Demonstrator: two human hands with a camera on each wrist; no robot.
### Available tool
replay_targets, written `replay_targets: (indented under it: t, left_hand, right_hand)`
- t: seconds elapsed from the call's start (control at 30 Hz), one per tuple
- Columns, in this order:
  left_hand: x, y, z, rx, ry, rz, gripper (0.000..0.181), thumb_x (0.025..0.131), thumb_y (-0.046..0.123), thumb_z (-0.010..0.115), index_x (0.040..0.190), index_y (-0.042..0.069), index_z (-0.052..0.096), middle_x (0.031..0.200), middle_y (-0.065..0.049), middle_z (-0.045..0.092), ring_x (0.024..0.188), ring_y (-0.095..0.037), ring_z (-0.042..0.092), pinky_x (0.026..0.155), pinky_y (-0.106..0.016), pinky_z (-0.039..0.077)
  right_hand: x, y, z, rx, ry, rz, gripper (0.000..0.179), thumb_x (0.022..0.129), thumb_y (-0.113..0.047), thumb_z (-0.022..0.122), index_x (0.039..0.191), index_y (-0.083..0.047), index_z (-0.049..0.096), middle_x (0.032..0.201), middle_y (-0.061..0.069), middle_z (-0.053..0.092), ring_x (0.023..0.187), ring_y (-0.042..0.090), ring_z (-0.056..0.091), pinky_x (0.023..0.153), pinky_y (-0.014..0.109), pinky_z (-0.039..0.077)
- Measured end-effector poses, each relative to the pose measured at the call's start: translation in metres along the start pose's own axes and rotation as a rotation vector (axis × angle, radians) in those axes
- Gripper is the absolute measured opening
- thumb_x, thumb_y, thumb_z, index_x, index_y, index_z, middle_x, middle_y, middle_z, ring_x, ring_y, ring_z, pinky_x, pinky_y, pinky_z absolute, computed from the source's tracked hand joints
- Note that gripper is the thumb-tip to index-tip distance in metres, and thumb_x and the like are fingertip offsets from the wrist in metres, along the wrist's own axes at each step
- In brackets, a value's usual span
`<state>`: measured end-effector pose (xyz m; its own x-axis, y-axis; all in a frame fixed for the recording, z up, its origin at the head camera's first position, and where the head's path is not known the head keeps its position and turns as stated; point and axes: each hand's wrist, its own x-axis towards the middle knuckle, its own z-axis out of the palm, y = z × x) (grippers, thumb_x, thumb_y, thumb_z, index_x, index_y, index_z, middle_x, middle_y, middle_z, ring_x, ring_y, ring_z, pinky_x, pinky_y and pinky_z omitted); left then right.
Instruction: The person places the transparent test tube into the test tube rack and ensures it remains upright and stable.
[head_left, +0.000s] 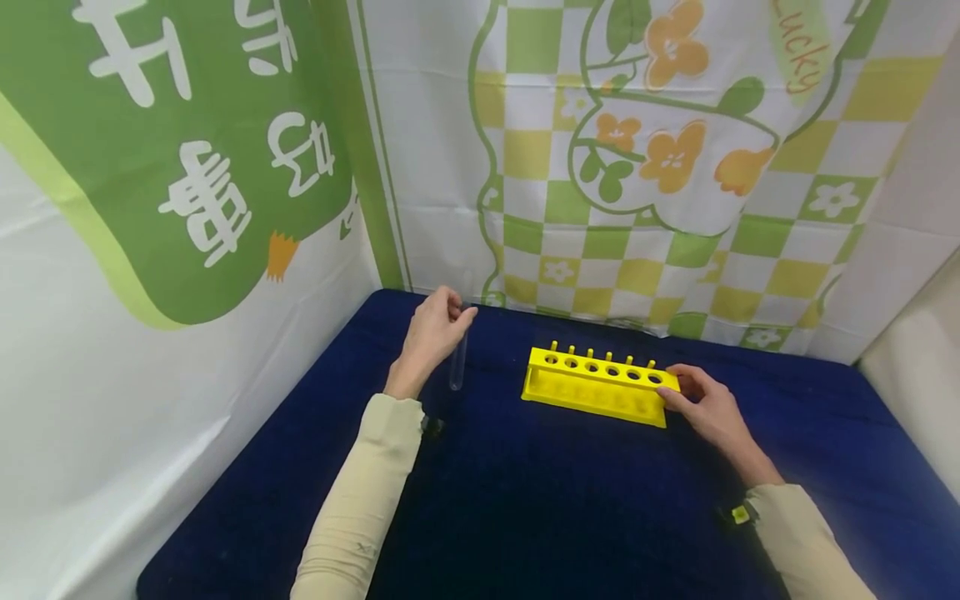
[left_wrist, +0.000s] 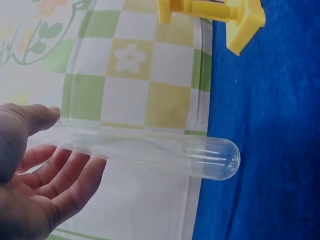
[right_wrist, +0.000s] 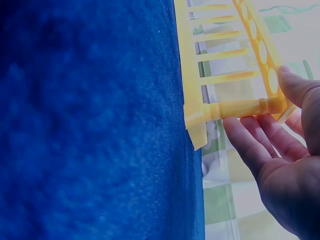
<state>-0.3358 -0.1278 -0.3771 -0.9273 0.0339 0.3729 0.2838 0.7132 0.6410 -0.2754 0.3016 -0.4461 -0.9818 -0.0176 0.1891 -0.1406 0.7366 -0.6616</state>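
A clear glass test tube (head_left: 457, 367) hangs upright, rounded end down, from my left hand (head_left: 437, 332), whose thumb and fingers pinch it near its upper part. In the left wrist view the tube (left_wrist: 200, 156) looks see-through, with nothing visible inside. To its right, a yellow test tube rack (head_left: 592, 398) stands on the table, with a row of round holes and several short pegs along the back. My right hand (head_left: 708, 408) grips the rack's right end, thumb on the top bar. The right wrist view shows its fingers (right_wrist: 250, 145) against the end post of the rack (right_wrist: 192, 75).
A dark blue cloth (head_left: 540, 508) covers the table. Behind it hangs a checked, flowered curtain (head_left: 570, 208), and a white and green curtain (head_left: 225, 350) runs along the left side. Small dark bands sit at both wrists.
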Motion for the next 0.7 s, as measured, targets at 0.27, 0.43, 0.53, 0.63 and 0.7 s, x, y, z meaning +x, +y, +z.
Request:
replay_targets:
  t: [0.27, 0.43, 0.53, 0.63, 0.7]
  left_hand:
    - [-0.001, 0.006, 0.002, -0.024, 0.022, 0.013, 0.032, 0.097, 0.038, 0.06, 0.111, 0.009, 0.055, 0.1, -0.007, 0.06, 0.088, -0.022, 0.062, 0.074, -0.038, 0.053]
    - [-0.002, 0.009, 0.003, -0.04, 0.045, 0.007, 0.033, 0.097, 0.037, 0.061, 0.112, 0.008, 0.055, 0.1, -0.008, 0.061, 0.088, -0.023, 0.062, 0.074, -0.039, 0.054]
    - [-0.003, 0.011, 0.004, -0.044, 0.064, 0.017, 0.033, 0.097, 0.036, 0.061, 0.112, 0.007, 0.056, 0.099, -0.008, 0.06, 0.087, -0.023, 0.062, 0.075, -0.039, 0.053]
    - [-0.004, 0.013, 0.005, -0.048, 0.075, 0.029, 0.033, 0.097, 0.035, 0.061, 0.112, 0.006, 0.057, 0.099, -0.007, 0.059, 0.087, -0.023, 0.061, 0.075, -0.039, 0.053]
    - [-0.004, 0.014, 0.007, -0.053, 0.082, 0.039, 0.033, 0.097, 0.035, 0.061, 0.112, 0.006, 0.057, 0.1, -0.008, 0.059, 0.087, -0.023, 0.062, 0.075, -0.038, 0.053]
  right_hand:
    - [0.001, 0.001, 0.001, -0.011, 0.012, 0.01, 0.065, 0.091, -0.053, 0.062, 0.135, -0.007, 0.051, 0.114, 0.019, 0.064, 0.096, 0.028, 0.06, 0.078, 0.031, 0.053]
    - [0.003, 0.001, 0.001, -0.004, 0.008, 0.003, 0.066, 0.091, -0.055, 0.061, 0.136, -0.007, 0.051, 0.115, 0.019, 0.064, 0.097, 0.029, 0.06, 0.08, 0.035, 0.054]
    - [0.003, 0.002, 0.001, -0.017, 0.011, -0.008, 0.065, 0.091, -0.054, 0.061, 0.135, -0.007, 0.052, 0.113, 0.019, 0.064, 0.095, 0.029, 0.06, 0.079, 0.035, 0.052]
    - [0.003, 0.003, 0.001, -0.035, 0.017, -0.013, 0.064, 0.092, -0.053, 0.061, 0.135, -0.007, 0.052, 0.112, 0.018, 0.065, 0.094, 0.028, 0.06, 0.078, 0.035, 0.05]
    - [0.002, 0.004, 0.001, -0.04, 0.022, -0.013, 0.064, 0.092, -0.053, 0.061, 0.135, -0.007, 0.052, 0.112, 0.018, 0.065, 0.095, 0.029, 0.06, 0.079, 0.037, 0.05]
